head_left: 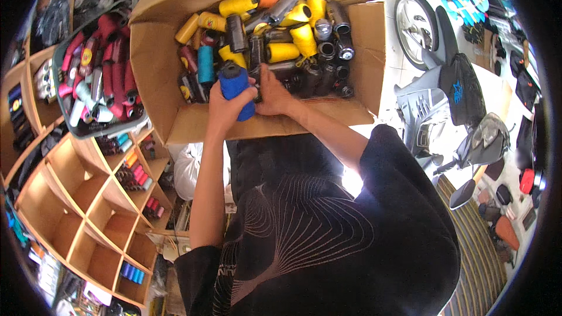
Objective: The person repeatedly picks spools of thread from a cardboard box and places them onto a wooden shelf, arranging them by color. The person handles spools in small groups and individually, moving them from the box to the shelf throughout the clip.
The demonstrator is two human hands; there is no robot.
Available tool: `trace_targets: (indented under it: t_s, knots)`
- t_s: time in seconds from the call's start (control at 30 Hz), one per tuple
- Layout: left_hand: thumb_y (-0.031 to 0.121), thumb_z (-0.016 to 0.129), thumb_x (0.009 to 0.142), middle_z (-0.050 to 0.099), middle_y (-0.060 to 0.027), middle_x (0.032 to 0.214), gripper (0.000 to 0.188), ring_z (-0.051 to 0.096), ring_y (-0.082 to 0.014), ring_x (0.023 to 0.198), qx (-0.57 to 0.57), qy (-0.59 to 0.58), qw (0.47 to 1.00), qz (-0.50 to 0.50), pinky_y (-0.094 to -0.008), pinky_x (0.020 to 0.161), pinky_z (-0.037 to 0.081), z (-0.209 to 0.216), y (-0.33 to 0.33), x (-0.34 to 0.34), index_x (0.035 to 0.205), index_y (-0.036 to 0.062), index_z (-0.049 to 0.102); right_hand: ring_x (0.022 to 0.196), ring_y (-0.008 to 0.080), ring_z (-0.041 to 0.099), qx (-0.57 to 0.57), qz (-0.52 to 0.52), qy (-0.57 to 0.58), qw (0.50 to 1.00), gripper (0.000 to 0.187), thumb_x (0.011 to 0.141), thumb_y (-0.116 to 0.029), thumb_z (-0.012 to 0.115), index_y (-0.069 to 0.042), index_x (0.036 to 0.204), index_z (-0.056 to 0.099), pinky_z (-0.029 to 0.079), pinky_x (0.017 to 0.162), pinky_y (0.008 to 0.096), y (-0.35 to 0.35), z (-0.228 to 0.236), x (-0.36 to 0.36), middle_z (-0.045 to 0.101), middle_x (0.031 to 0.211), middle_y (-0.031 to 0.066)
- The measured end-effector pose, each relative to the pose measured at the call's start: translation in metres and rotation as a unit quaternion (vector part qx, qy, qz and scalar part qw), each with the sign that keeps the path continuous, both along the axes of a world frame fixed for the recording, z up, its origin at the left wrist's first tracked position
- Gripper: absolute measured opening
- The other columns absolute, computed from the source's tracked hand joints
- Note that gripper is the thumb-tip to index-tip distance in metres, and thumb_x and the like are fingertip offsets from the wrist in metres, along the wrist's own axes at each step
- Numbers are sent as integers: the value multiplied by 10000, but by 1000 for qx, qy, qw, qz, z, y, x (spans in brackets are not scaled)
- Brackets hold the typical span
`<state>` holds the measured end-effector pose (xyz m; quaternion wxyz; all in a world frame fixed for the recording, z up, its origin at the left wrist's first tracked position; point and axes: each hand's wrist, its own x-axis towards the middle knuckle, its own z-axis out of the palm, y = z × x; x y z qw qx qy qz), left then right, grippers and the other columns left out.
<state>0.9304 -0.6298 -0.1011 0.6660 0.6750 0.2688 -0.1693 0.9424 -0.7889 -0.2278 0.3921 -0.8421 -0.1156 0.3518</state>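
My left hand (223,109) is wrapped round a cone-shaped spool of blue thread (234,84), its dark top pointing up. Close beside it, my right hand (274,95) has its fingers curled, with something dark at the fingertips that I cannot make out. Both hands are over the near side of an open cardboard box (153,58). Inside lie many thread spools at all angles: yellow spools (283,52), black spools (237,34) and a teal spool (205,64). Part of the pile is hidden behind my hands.
A dark crate (69,118) full of red and pink spools stands left of the box. Wooden pigeonhole shelves (88,217) with a few spools fill the lower left. To the right is a motorbike (430,96), and a white bag (193,169) sits below the box.
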Motion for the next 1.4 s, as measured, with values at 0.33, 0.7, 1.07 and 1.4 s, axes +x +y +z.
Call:
trace_targets:
  t_s: [0.33, 0.7, 1.07, 1.4]
  knots:
    - [352, 818, 649, 723, -172, 925, 503, 699, -323, 894, 216, 98, 913, -332, -411, 843, 540, -26, -2, 39, 992, 4, 700, 1388, 248, 448, -346, 371, -341, 791, 628, 850, -436, 674, -83, 1358, 564, 318, 1094, 615, -114, 18, 64, 472, 1506, 144]
    - [332, 833, 590, 505, -191, 1449, 616, 365, -303, 1443, 323, -100, 764, -550, -506, 1175, 313, -68, -39, 41, 1100, 7, 714, 1178, 289, 611, -296, 206, -256, 897, 427, 826, -271, 695, -72, 1199, 634, 518, 921, 427, -72, 59, 134, 546, 1391, 153]
    - [284, 783, 659, 703, -153, 1104, 435, 540, -333, 1263, 435, 69, 702, -561, -516, 1164, 314, -43, 19, 44, 1036, 69, 751, 1026, 332, 632, -312, 223, -146, 912, 386, 802, -156, 694, -25, 1158, 620, 539, 810, 435, -107, 109, 83, 585, 1150, 151]
    - [303, 816, 562, 513, -153, 1445, 608, 373, -316, 1435, 317, -141, 679, -647, -544, 1198, 263, -62, -23, 64, 1117, 79, 712, 1071, 378, 647, -288, 173, -183, 924, 562, 769, -174, 720, -47, 1286, 540, 538, 925, 466, -43, -10, 105, 608, 1231, 186]
